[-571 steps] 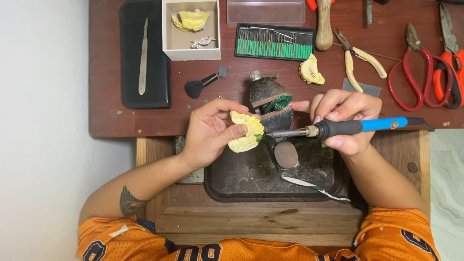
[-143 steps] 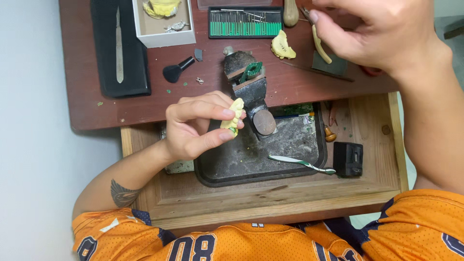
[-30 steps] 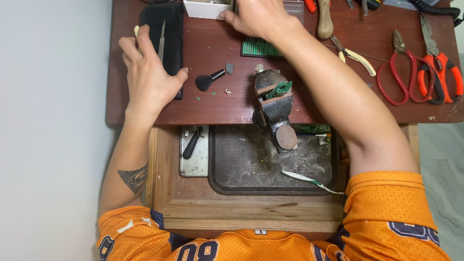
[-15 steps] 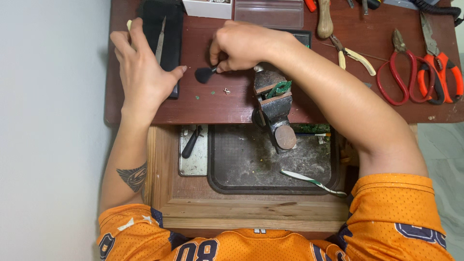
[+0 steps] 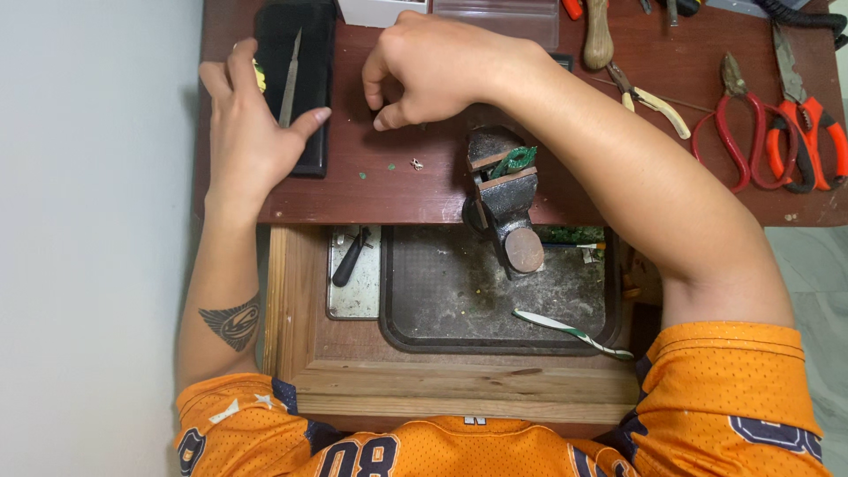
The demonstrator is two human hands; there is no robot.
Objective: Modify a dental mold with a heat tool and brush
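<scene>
My left hand (image 5: 252, 132) lies palm down at the left end of the brown bench (image 5: 397, 190), fingers over a black pad (image 5: 309, 53) that carries a thin metal file (image 5: 290, 79). A bit of a yellow piece (image 5: 259, 76) shows between its index and middle fingers. My right hand (image 5: 433, 66) reaches across the bench, fingers curled and thumb meeting fingertips just above a small metal bit (image 5: 415, 163). The small black tool that lay there is out of sight under this hand. A small vise (image 5: 505, 199) below it clamps a green piece (image 5: 514, 160).
A dark tray (image 5: 459, 300) with a green-white toothbrush (image 5: 570, 329) sits in the wooden drawer, beside a metal plate (image 5: 358, 296) holding a black tool (image 5: 350, 258). Red pliers (image 5: 733, 115), orange-handled cutters (image 5: 808, 124), yellow-handled pliers (image 5: 658, 99) and a wooden handle (image 5: 601, 35) lie at the right.
My right hand has closed over the small black tool and it no longer lies on the bench. My left hand stays on the black pad.
</scene>
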